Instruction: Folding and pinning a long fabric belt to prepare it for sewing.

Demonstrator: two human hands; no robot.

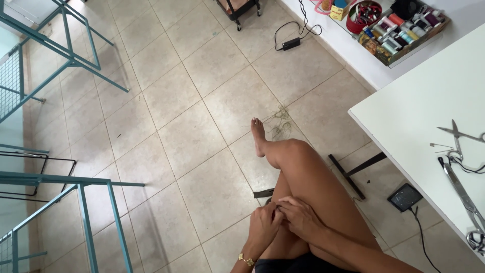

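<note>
Left hand (263, 222) and right hand (302, 217) meet above my crossed leg (303, 172), fingertips pinched together; I cannot tell what, if anything, sits between them. Bare foot (258, 135) hangs over the tiled floor (202, 101). White table (419, 111) at right carries scissors (458, 139) and shears (462, 189), well apart from both hands.
</note>
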